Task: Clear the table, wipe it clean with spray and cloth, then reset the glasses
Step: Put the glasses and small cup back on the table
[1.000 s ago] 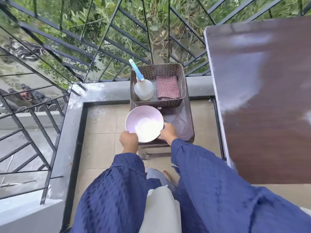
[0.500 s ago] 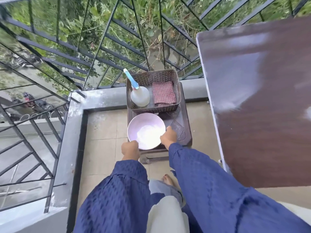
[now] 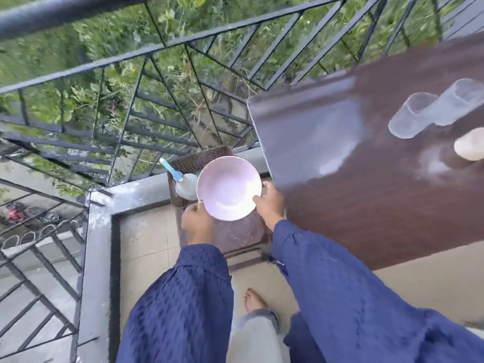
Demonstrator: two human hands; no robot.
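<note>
Left hand [image 3: 197, 221] grips the near-left rim of the bowl [image 3: 229, 188] with curled fingers. Right hand [image 3: 269, 205] pinches the right rim. The bowl is held slightly tilted, off the worktop [image 3: 366, 200], above the stool [image 3: 235, 237] and the near edge of the basket [image 3: 199, 159].

Judgement: the clearing step is in hand, with the bowl bound for the stool. To do it well, keep both grips, level the bowl and lower it onto the bare stool top in front of the basket. Release only once it sits flat.

The spray [image 3: 186, 186] stands in the basket at the bowl's left edge; whether they touch cannot be told. A careless swing could tip it. No cloth shows.

The worktop corner lies just beside the right hand, so there is a risk of a knock. Two glasses [image 3: 408, 119] stand side by side, blurred, far right on the worktop. A pale object [image 3: 468, 144] near them at the frame edge is unidentified. Both remain to be cleared.

The railing [image 3: 157, 51] runs just beyond the basket, with open ground below. A bare foot [image 3: 252, 299] stands near the stool, exposed if the bowl slips
</note>
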